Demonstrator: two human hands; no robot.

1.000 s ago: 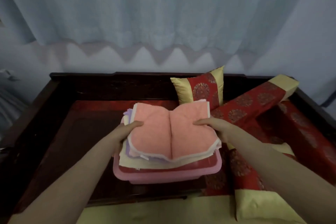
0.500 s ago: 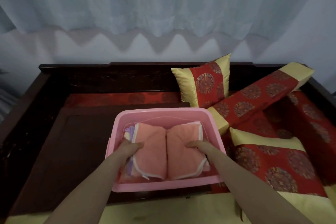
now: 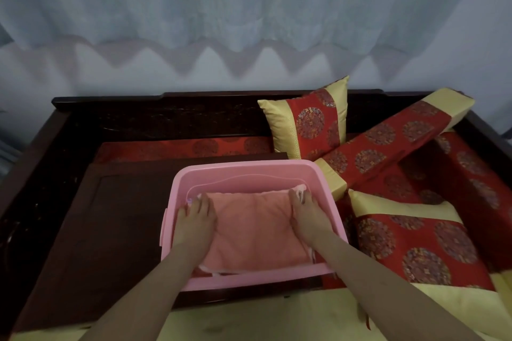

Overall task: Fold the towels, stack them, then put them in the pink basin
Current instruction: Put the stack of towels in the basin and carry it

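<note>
The pink basin [image 3: 243, 167] stands on a low dark wooden table [image 3: 110, 224] in front of me. Inside it lies the stack of folded towels [image 3: 252, 224], a salmon-pink one on top, with white and lilac edges of lower towels peeking out at the far corners. My left hand [image 3: 194, 221] rests flat on the left side of the top towel, fingers stretched forward. My right hand [image 3: 307, 216] lies flat on the right side, its fingertips at the far right corner. Neither hand grips anything.
A red-and-gold square cushion [image 3: 307, 119] leans behind the basin. A long bolster [image 3: 388, 144] and a flat cushion [image 3: 410, 241] crowd its right side. A dark wooden frame [image 3: 138, 108] rings the seat, with a pale curtain behind.
The creased stack, held above the basin a second ago, went down into it. The top towel now lies flat, and both hands moved from its edges to press on top.
</note>
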